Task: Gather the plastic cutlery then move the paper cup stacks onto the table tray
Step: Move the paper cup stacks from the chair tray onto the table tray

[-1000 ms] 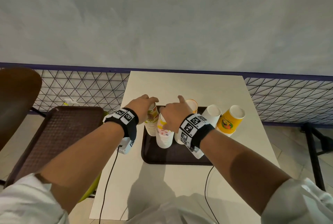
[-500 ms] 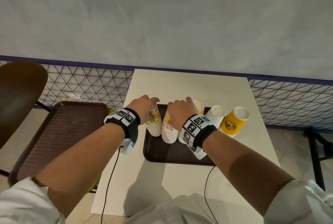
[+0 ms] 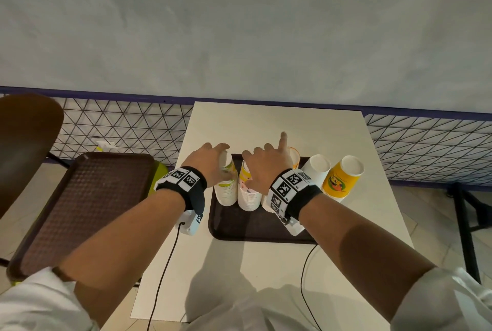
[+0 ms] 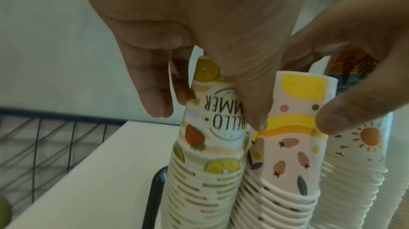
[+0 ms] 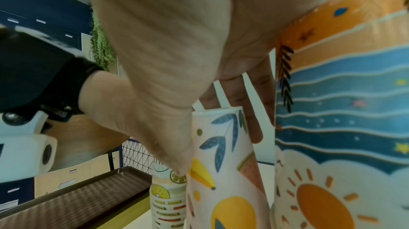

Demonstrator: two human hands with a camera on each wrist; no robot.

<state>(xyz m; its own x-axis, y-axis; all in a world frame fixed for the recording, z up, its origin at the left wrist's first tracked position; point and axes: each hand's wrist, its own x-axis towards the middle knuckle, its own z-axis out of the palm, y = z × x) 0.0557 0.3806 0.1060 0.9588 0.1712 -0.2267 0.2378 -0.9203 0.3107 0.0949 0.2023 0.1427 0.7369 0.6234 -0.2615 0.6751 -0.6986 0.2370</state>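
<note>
The left hand point(image 3: 210, 163) was curled over the top of the lemon stack point(image 3: 226, 184), fingers down its far side and thumb on the near side. The right hand point(image 3: 266, 168) gripped the top of the pineapple stack point(image 3: 249, 189), thumb toward the lemon stack and fingers behind, forefinger sticking out straight. Both stacks stood upside down at the far left of the tray point(image 3: 255, 229) on the table point(image 3: 279, 123), touching each other, with the sun stack point(image 5: 340, 127) just beside on the right. A white stack point(image 3: 315, 173) and a yellow stack point(image 3: 339, 180) stood to the right, apparently off the tray. No cutlery was visible.

The step looked like settling the two stacks. Done well, it called for letting go straight upward, one hand at a time, since tall nested cups tip easily and a snagged finger could topple the neighbours. The remaining two stacks wanted a lower grip for carrying.
</note>
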